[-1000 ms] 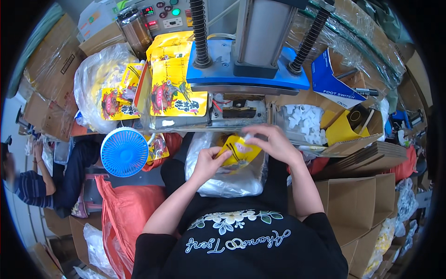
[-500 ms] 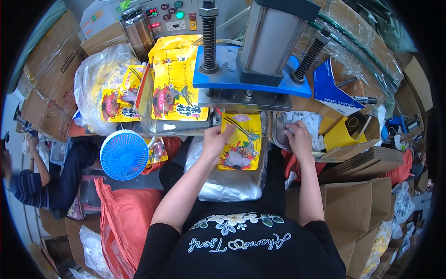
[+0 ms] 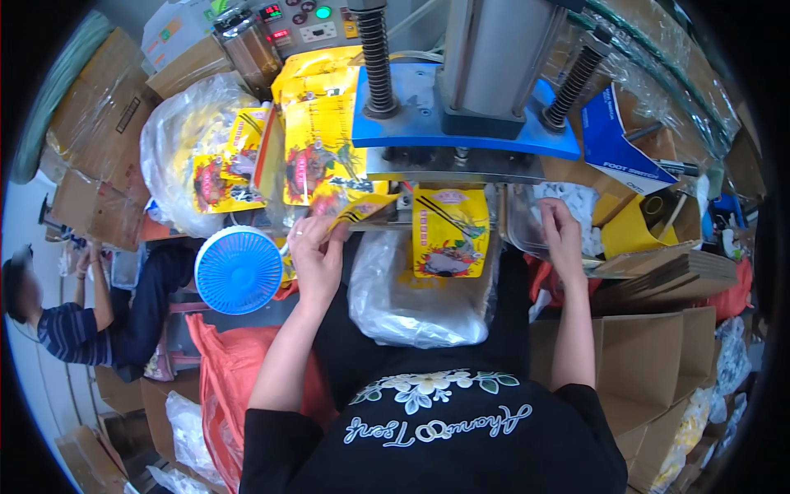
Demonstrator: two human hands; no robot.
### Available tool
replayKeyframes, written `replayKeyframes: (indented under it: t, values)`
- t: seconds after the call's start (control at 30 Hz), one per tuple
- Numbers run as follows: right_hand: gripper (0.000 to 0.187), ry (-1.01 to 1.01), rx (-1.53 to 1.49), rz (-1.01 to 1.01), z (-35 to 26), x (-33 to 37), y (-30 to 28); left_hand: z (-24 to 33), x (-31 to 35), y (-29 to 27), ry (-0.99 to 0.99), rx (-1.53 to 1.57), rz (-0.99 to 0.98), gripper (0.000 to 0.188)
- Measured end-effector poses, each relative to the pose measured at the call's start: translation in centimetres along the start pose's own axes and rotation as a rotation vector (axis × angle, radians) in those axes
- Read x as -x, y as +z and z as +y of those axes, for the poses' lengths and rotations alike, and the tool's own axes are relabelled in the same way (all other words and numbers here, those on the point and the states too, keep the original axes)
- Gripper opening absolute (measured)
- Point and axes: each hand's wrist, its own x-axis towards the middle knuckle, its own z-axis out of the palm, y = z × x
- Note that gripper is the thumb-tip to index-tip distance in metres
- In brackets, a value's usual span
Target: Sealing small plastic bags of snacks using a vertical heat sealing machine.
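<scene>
Left hand (image 3: 317,255) pinches the corner of a yellow pouch (image 3: 355,210), fingers closed on it, at the left end of the press (image 3: 461,123). A 2nd pouch (image 3: 448,235) hangs upright under the blue plate (image 3: 395,115), top edge at the bar, nobody holding it. Right hand (image 3: 564,235) is down in the clear tray (image 3: 518,226) of white bits (image 3: 568,198); fingers curled, can't tell if it's got one or nothing.

Risks, my read:
- Left fingers sit just beside the bar, so if the plate drops they could get nipped.
- Hanging pouch is loose and could slip down onto the clear bag (image 3: 420,296) in the lap or seal crooked.
- Held pouch is bent at the corner and may go in skewed.
- Right hand works off to the side, out of the main line of sight, so it could fumble or spill bits.

Surface: hardly any bare counter; machine base crowded w/ a stack of yellow pouches (image 3: 317,140) and a big plastic bag (image 3: 177,156) of more.

Room: cramped packing spot. Cardboard boxes (image 3: 650,370) on the right and at far left, blue fan (image 3: 239,270) at the left knee, orange bag (image 3: 226,379) below it, control panel (image 3: 304,20) w/ buttons up top. Another person (image 3: 74,321) in a striped top sits at far left, hands raised, apart from this work.
</scene>
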Motion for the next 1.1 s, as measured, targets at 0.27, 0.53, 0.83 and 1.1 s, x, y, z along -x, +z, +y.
replayKeyframes:
  t: [0.27, 0.53, 0.83, 1.1]
  values:
    - [0.021, -0.242, -0.005, -0.495, -9.0, 2.4, 3.1, 1.9, 5.9, 4.5, -0.279, 0.434, -0.344, 0.014]
    - [0.023, -0.165, -0.322, -0.698, -6.6, 1.6, 4.9, 3.0, 6.6, 6.1, -0.478, 0.602, -0.678, 0.015]
    - [0.025, -0.210, -0.229, -0.732, -6.1, 1.1, 2.6, 3.2, 6.4, 8.0, -0.347, 0.661, -0.635, 0.022]
    - [0.040, -0.169, -0.067, -0.168, -4.7, -0.5, 2.9, 5.1, 3.2, 9.3, -0.785, 0.949, -0.484, 0.030]
